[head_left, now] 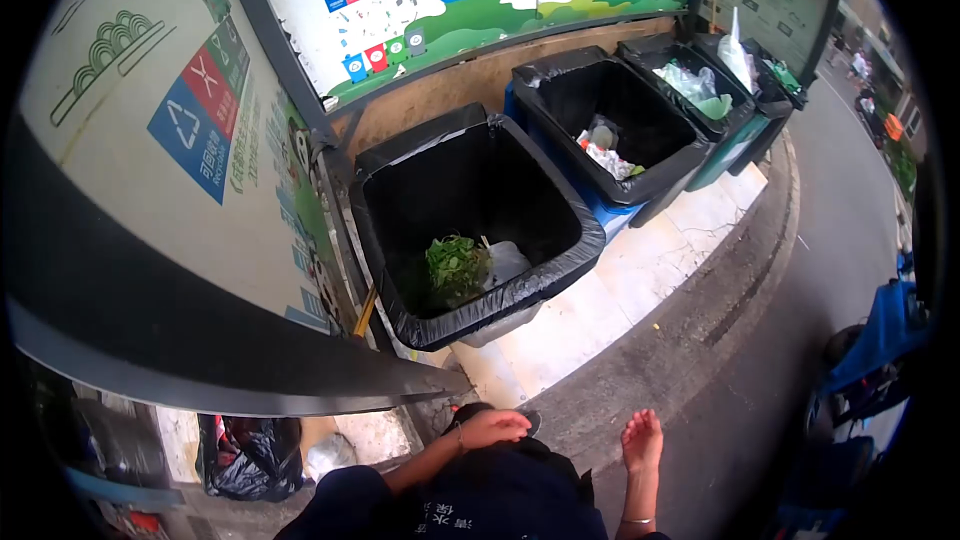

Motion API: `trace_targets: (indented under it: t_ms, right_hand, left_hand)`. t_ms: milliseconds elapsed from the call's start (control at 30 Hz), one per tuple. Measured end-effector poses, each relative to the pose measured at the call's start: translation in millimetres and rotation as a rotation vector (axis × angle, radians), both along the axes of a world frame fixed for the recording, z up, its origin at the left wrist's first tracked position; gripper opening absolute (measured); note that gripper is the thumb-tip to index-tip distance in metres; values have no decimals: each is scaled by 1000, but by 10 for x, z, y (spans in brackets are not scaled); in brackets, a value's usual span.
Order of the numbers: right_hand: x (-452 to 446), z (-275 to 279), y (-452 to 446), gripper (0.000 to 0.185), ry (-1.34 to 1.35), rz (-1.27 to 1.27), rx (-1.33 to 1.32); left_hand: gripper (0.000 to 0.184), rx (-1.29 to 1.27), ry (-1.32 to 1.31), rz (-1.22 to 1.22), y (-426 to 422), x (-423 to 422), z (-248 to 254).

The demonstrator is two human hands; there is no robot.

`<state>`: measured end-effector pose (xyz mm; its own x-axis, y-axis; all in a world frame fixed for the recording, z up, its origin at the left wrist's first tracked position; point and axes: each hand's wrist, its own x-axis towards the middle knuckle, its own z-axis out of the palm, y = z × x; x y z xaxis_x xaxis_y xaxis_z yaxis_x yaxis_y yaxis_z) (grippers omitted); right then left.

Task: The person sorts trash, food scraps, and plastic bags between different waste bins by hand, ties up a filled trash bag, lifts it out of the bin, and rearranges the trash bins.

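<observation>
While both arms are stretched forward from a dark shirt (500, 485) printed with white characters, no grip is seen to be taken by either hand. The left hand (497, 428) is held in front of the body with its fingers extended and slightly bent toward the right; its palm is partly hidden. The right hand (643, 440) is raised beside it, well apart, with the palm shown and the fingers loosely curled, unclenched. A bracelet (638, 521) is worn on the right wrist.

Ahead of the hands, and touched by neither, the nearest waste bin (510, 324) is set on a pale tiled platform (590, 320). It is lined with a black bin liner (578, 240), folded over the rim. Inside, leafy greens (455, 265) are lodged toward the near side, with a translucent plastic bag (508, 262) just beside them.

Next in the row, a blue bin (612, 217) is also lined in black, and a red-and-white wrapper (603, 157) is contained in it. Farther along, a white bag (738, 62) is heaped on the waste. Behind the row, a sorting signboard (480, 25) is mounted. At lower left, a black garbage bag (250, 460) is placed.
</observation>
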<state>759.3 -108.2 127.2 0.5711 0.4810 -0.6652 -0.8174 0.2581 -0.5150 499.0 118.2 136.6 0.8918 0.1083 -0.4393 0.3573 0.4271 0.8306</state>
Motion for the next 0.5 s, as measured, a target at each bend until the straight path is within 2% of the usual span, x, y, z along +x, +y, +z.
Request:
trace_targets:
  t_ms: [133, 167, 267, 400, 500]
  right_hand:
    - [509, -35, 201, 16, 39, -2, -11]
    - [583, -55, 264, 16, 55, 12, -20]
    - [816, -22, 744, 19, 105, 61, -56]
    - [1253, 77, 1384, 24, 28, 196, -71]
    - [1686, 319, 1807, 30, -28, 284, -61]
  left_hand:
    - [28, -120, -109, 94, 359, 670, 349]
    - [28, -85, -150, 90, 488, 833, 462]
    - [30, -124, -283, 162, 854, 1285, 551]
    - [30, -93, -273, 199, 1517, 1685, 604]
    - [31, -17, -151, 443, 2097, 1757, 789]
